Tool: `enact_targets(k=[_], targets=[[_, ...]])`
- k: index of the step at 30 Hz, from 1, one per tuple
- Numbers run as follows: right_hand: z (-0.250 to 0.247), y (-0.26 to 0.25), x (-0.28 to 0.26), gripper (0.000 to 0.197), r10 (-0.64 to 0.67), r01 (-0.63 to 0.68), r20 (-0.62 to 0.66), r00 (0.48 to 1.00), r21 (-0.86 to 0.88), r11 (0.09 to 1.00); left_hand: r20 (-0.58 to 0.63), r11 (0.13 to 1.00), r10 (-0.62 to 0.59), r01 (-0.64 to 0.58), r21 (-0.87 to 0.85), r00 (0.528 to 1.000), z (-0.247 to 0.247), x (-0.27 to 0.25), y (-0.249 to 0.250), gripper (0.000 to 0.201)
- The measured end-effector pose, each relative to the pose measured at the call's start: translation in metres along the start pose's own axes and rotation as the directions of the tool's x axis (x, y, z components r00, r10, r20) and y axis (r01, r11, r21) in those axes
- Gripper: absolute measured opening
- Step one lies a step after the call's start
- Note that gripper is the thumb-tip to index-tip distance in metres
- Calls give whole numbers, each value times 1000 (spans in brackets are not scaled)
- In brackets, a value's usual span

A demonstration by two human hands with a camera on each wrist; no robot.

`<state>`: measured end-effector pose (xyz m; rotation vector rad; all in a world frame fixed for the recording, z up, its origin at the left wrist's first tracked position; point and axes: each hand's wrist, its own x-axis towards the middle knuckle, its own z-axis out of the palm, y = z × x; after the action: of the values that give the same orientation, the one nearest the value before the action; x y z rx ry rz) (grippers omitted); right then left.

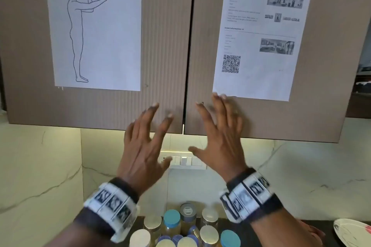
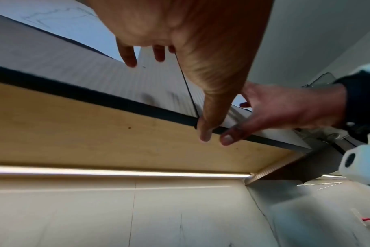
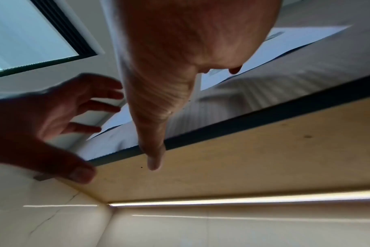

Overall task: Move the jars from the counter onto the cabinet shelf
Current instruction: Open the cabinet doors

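Two closed cabinet doors [image 1: 166, 46] of ribbed brown finish filled the upper field of the head view, above a pale marble backsplash [image 1: 40, 166] lit by a light strip [image 2: 116, 172] under the cabinet.

On the left door, a sheet with a line drawing [image 1: 96, 26] of a standing figure was fixed flat. The left hand [image 1: 144, 146] was raised in front of the lower edge of that door, fingers straight and spread wide, holding nothing. Whether its fingertips touched the door face could not be determined from the head view; in the left wrist view the thumb [image 2: 205, 132] lay at the dark bottom edge of the doors, near the seam.

The right hand [image 1: 218, 142] was raised beside it, in front of the lower part of the right door, fingers likewise spread and holding nothing. Its upper fingertips reached the bottom edge of a printed sheet [image 1: 261, 36] bearing a QR code; contact was not confirmable. The two thumbs pointed toward each other, close but apart. A switch panel [image 1: 184, 160] showed between the hands on the backsplash.

Each wrist carried a band with a camera unit [image 1: 112, 202].

The jars [image 1: 186, 228] stood clustered on the dark counter [image 1: 239, 232] below the hands, with gold, white and blue lids. At far right, a white plate [image 1: 353, 232] lay on the counter, well apart from the jars.
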<state>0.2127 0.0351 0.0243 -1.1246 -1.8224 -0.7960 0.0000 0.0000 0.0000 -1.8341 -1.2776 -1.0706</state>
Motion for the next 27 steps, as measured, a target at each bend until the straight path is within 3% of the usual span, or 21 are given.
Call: enact_targets(k=[3,6,14,23,27], targets=[[10,-15,31,151,-11,17,73,997,-79,997,0,999,2,-2,38,1000,5,30,5,139],[27,-20,47,160,41,-24,101,994,-163,986,40,996,-1,-3,94,999,21,52,1,140],[32,-23,47,133,51,-27,101,994,-230,973,-37,985,-14,20,169,999,50,65,-6,122],[29,-42,43,132,134,-98,95,986,-315,944,5,991,-54,53,125,999,40,62,3,118],[21,-46,35,122,119,-86,81,990,-329,940,-10,992,-46,47,119,999,30,56,7,117]])
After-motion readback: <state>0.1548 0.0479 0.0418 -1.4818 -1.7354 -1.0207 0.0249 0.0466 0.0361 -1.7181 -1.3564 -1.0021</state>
